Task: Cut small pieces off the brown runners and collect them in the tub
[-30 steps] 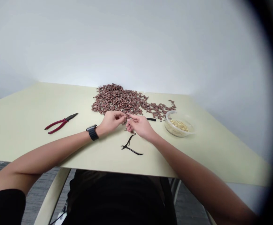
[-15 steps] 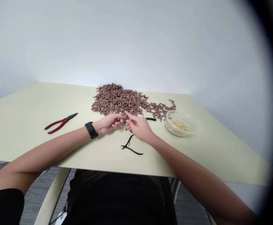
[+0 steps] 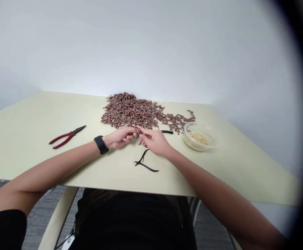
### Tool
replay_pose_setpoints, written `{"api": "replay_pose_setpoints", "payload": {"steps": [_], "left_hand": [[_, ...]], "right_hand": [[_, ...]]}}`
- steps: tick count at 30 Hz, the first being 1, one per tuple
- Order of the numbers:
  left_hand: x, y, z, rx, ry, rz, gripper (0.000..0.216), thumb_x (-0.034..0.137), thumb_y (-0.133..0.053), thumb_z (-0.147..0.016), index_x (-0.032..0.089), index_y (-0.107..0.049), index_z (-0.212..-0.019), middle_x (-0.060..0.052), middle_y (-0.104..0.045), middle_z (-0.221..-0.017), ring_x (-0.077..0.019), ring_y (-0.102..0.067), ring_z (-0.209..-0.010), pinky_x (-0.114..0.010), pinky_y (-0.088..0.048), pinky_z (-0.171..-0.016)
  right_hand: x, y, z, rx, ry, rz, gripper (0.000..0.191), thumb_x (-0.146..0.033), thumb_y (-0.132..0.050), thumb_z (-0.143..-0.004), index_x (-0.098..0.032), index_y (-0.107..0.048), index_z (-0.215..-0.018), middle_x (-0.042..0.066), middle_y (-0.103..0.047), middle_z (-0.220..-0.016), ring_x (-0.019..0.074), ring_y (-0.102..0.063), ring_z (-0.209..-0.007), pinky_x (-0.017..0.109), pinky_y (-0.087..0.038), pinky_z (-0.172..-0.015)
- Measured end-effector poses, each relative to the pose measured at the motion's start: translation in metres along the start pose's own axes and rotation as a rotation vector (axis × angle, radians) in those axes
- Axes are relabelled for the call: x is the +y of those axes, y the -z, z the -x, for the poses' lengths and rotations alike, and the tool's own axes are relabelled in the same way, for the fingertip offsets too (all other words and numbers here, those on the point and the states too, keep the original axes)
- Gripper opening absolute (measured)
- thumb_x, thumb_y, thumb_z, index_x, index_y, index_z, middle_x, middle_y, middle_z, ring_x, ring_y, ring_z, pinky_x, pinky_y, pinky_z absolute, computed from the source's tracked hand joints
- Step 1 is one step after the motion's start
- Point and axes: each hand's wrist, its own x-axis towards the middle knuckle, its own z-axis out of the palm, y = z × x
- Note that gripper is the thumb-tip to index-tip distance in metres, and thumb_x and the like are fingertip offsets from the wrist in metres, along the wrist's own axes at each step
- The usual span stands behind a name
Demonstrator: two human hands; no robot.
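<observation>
The heap of small reddish-brown pieces [image 3: 130, 111] sits at centre frame, seemingly for easy reach. Just below, the left hand [image 3: 119, 137] and right hand [image 3: 156, 141] meet, fingers curled inward, perhaps for fine control; whether they pinch a piece, I cannot tell. Black nippers [image 3: 141, 162] lie lower centre, handy; a clear tub [image 3: 187, 141] holds gold bits [image 3: 198, 138] at right.

A pale wall [image 3: 151, 45] backed the cream table [image 3: 101, 177]
Below its near edge, a light bar [image 3: 56, 222] slanted against grey floor [image 3: 39, 222].
</observation>
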Motion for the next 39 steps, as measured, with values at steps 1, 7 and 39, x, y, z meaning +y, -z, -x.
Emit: {"api": "replay_pose_setpoints", "payload": {"steps": [1,7,39], "left_hand": [[0.0,0.0,0.0,-0.002,0.004,-0.014,0.021,0.019,-0.063,-0.09,0.014,-0.056,-0.071,0.005,-0.036,-0.057,-0.0018,-0.021,-0.044,-0.011,-0.016,-0.031],[0.001,0.001,0.0,-0.01,-0.002,-0.025,0.02,0.021,-0.066,-0.09,0.014,-0.056,-0.073,0.005,-0.037,-0.058,-0.0012,-0.022,-0.042,-0.011,-0.016,-0.031],[-0.01,-0.011,0.006,0.296,-0.541,-0.762,0.023,0.034,-0.065,-0.086,0.012,-0.074,-0.084,-0.001,-0.066,-0.066,-0.0043,-0.041,-0.044,-0.019,-0.029,-0.042]], "right_hand": [[0.0,0.0,0.0,0.004,0.001,-0.001,0.054,-0.031,-0.056,-0.096,-0.022,-0.056,-0.149,0.002,-0.071,-0.078,0.0142,-0.063,-0.065,0.029,-0.055,-0.071],[0.003,-0.003,0.0,0.01,-0.003,-0.011,0.054,-0.03,-0.055,-0.097,-0.021,-0.055,-0.15,0.002,-0.071,-0.08,0.0139,-0.064,-0.066,0.03,-0.056,-0.072],[-0.008,-0.009,-0.002,0.034,-0.172,-0.279,0.043,-0.023,-0.061,-0.096,-0.012,-0.062,-0.137,0.004,-0.069,-0.078,0.0108,-0.063,-0.061,0.026,-0.06,-0.063]]}}
